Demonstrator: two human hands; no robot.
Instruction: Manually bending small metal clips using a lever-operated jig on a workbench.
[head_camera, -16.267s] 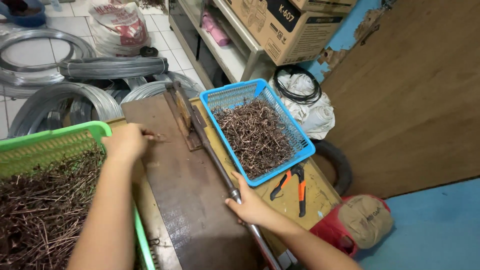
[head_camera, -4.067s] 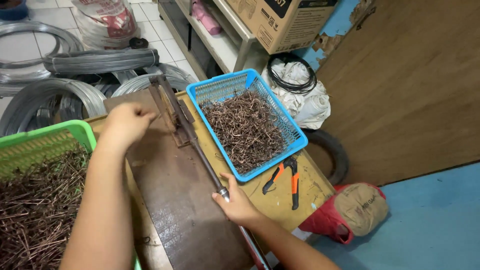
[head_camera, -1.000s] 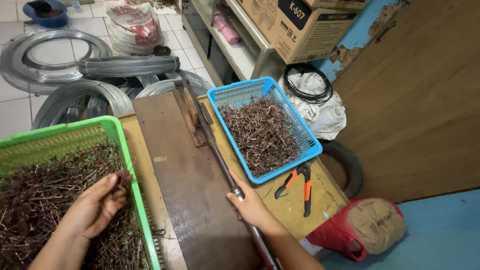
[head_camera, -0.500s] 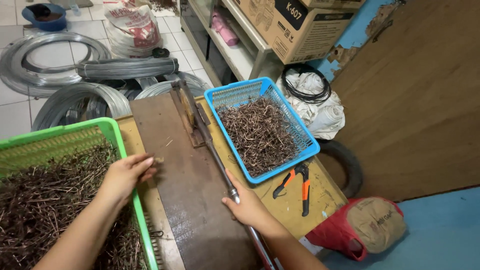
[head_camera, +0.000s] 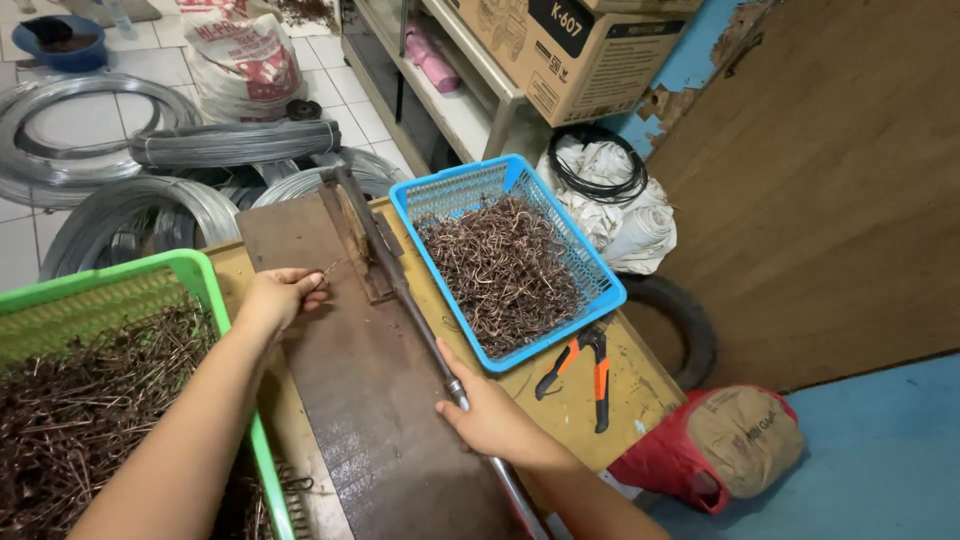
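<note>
Blue basket (head_camera: 600, 290), green basket (head_camera: 205, 275)

The green basket (head_camera: 130, 300) ran off the left and bottom edges of the frame, so its full extent could not be seen, and the thin wire piece (head_camera: 328, 268) pinched in the left hand (head_camera: 275, 298) was too small to make out in shape. The lower end of the lever bar (head_camera: 420, 335) passed under the right hand (head_camera: 490, 415) and left the frame at the bottom edge. At the top, the cardboard box (head_camera: 580, 40) and the wire coils (head_camera: 90, 130) at upper left were cut off.
</note>
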